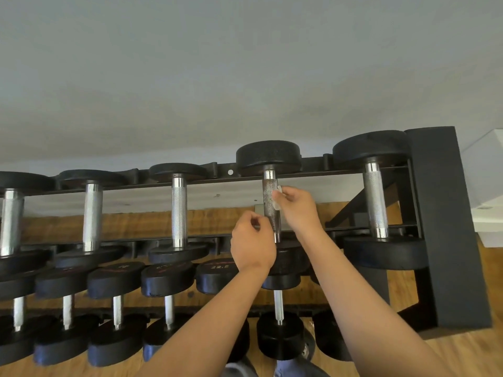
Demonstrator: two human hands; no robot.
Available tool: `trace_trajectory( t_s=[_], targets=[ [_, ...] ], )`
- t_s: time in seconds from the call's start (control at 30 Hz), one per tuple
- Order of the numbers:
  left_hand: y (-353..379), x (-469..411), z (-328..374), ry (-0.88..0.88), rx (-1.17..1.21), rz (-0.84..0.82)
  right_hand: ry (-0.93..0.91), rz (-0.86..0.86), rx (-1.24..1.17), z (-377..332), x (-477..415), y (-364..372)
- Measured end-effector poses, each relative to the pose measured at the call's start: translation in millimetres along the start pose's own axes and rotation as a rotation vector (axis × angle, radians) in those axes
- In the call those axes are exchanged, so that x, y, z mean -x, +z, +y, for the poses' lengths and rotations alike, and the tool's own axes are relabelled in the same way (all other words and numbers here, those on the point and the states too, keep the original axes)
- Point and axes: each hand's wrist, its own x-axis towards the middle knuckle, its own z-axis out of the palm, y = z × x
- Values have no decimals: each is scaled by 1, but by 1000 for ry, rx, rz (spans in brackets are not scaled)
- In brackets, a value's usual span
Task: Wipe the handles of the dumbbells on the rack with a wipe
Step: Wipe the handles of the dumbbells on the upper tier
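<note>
Because the wipe (278,198) is a thin, limp scrap, it is probably weighing next to nothing and folding to whatever it meets. That is calling for a fingertip pinch that leaves enough of it free to lie against the bar. The right hand (298,210) is doing just that, pinching the wipe between thumb and fingertips and pressing it to the right side of the knurled handle (270,205). This handle belongs to the fourth visible dumbbell (268,156) on the upper tier of the rack (446,227). It is looking stiff, metallic and rough, so the wipe is likely to drag rather than glide. The dumbbell itself is looking heavy and is lying cradled, so it is unlikely to roll under light rubbing. The left hand (253,242) is hovering just beside the lower left of the same handle, fingers curled in and thumb near forefinger; whether it is pinching anything cannot be told. The wipe is sitting about mid-handle, touching the bar, with the right hand immediately to its right and the left hand below and apart from it.
</note>
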Motion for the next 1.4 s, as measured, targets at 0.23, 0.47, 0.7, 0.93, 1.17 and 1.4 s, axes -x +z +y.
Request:
trace_trajectory(
  t_s=[0.23, 0.47, 0.7, 0.93, 1.17, 1.4],
  targets=[
    [1, 0, 2, 0, 13, 13, -59, 174, 77, 5, 4, 5],
    [-9, 1, -16, 126, 118, -139, -111, 148, 182, 4, 23, 12],
    [-5, 15, -35, 146, 165, -79, -118, 194, 155, -3, 1, 10],
    [-6, 12, -38, 169, 140, -89, -60, 178, 140, 1, 10, 7],
    [-7, 11, -40, 170, 122, -102, -42, 86, 145, 13, 26, -1],
    [-5, 12, -41, 161, 142, -103, 9, 48, 3, 15, 16, -4]
  ],
)
